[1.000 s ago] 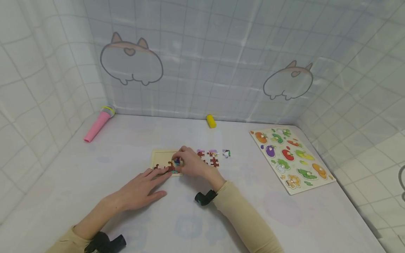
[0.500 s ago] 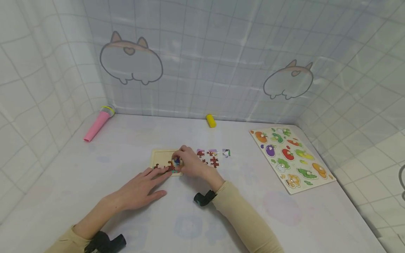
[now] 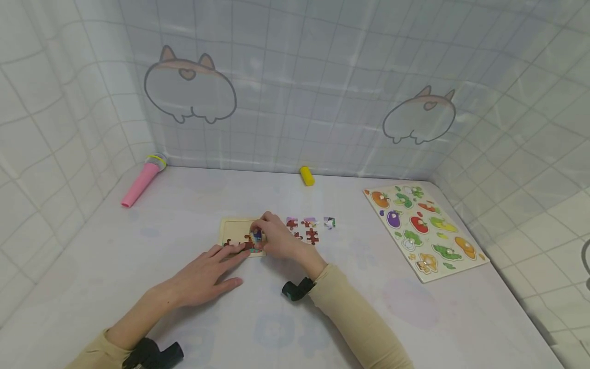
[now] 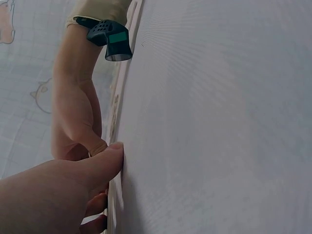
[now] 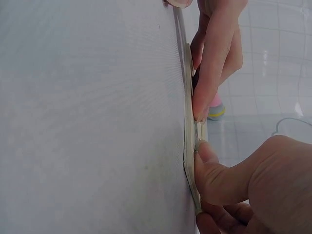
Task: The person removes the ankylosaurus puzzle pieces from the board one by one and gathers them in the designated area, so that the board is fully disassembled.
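A shallow wooden puzzle tray (image 3: 236, 225) lies mid-table, with joined jigsaw pieces along its lower part. My left hand (image 3: 205, 277) rests from the left, its extended fingers pressing on the pieces near the front edge. At the tray's right side my right hand (image 3: 280, 239) pinches a colourful jigsaw piece (image 3: 257, 236) between thumb and fingers; much of that piece is covered. In the right wrist view the tray (image 5: 188, 112) appears edge-on, with the left fingers (image 5: 217, 63) above the right thumb (image 5: 209, 170). Right of the tray lie several loose jigsaw pieces (image 3: 312, 236).
A vegetable peg board (image 3: 426, 233) lies on the right of the table. At the back are a yellow cylinder (image 3: 307, 176) and, in the left corner, a pink toy microphone (image 3: 144, 180). Patterned curtain-like walls enclose the back and sides.
Both hands stay almost still over the tray, the right one holding the same spot at its right side. The view shifts only very slightly.
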